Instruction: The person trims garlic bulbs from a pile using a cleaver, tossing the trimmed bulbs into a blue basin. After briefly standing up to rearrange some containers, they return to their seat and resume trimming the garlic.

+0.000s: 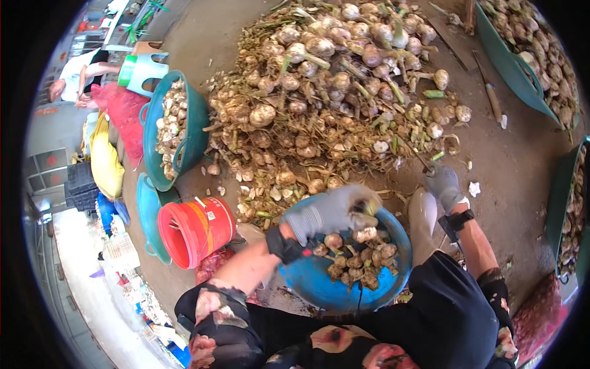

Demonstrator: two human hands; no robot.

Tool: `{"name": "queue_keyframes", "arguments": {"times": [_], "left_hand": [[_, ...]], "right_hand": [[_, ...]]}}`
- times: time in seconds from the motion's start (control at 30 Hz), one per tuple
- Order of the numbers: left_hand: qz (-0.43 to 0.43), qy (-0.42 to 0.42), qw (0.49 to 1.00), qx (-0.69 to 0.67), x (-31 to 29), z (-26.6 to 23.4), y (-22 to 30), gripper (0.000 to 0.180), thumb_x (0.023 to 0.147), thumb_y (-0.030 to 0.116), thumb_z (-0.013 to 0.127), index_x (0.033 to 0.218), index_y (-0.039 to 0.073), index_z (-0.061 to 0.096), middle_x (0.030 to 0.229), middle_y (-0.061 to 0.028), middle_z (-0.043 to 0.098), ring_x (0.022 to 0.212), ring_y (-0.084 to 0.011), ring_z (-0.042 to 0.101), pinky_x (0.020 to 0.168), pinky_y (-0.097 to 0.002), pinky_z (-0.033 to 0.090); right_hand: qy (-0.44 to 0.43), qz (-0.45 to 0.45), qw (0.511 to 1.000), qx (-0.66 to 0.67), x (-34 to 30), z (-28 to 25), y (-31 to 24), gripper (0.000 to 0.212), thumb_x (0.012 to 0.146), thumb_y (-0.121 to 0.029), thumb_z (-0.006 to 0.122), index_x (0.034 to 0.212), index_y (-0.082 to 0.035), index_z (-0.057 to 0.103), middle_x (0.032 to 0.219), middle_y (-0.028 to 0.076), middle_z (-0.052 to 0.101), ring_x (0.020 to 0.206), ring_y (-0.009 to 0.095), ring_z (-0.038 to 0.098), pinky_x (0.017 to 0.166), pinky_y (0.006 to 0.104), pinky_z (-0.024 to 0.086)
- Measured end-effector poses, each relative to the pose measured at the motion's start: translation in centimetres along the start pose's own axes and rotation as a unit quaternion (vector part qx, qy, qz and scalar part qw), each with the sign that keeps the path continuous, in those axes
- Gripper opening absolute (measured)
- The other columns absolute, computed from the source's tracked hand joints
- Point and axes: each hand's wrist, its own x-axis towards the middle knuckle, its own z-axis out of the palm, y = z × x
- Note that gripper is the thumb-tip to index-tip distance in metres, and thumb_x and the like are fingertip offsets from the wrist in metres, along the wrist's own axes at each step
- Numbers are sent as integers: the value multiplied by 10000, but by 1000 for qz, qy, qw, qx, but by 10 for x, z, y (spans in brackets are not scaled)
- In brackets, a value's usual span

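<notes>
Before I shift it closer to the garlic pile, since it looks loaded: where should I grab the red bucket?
Probably the red bucket is best taken at its upper rim, from above on the pile side. It lies tipped with its mouth toward the stacked teal basins, so the mouth side is crowded. A thin handle seems to cross the mouth, but I cannot tell whether it is free.
</notes>
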Motion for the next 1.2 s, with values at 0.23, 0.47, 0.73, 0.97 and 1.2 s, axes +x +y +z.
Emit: {"name": "queue_keyframes", "arguments": {"times": [0.23,0.47,0.73,0.97,1.2], "left_hand": [[-312,534,700,356,-5,-155,-42,483,660,252,691,1058,58,500,1102,-111,469,1007,-292,477,845,-368,413],[-234,519,717,402,0,-141,-69,407,626,227,711,944,62,517,970,-103,520,909,-258,521,737,-355,450],[-125,558,695,-436,-2,-75,-106,312,762,204,582,998,31,473,885,-92,546,791,-243,569,667,-377,514],[-70,457,676,-575,18,-80,-96,299,854,248,436,991,-12,495,845,-116,581,687,-198,576,516,-274,513],[-67,292,815,-497,34,-4,-29,237,815,200,482,929,25,593,833,-67,613,734,-137,579,640,-250,466]], "right_hand": [[-56,25,996,71,1,10,-15,265,680,-304,557,865,-115,580,784,141,606,758,318,572,676,382,445],[-58,25,994,91,-1,15,-1,342,655,-343,577,902,-106,580,793,160,607,776,326,574,692,380,448],[-73,55,990,108,-6,15,-2,382,649,-350,585,934,-96,576,801,163,608,775,326,578,682,381,451],[-29,13,997,73,-1,25,-2,338,667,-343,570,908,-107,579,789,159,605,761,320,579,675,381,451],[12,-98,988,120,-7,-19,-52,235,675,-277,565,865,-139,571,746,145,591,713,330,566,638,394,451]]}}
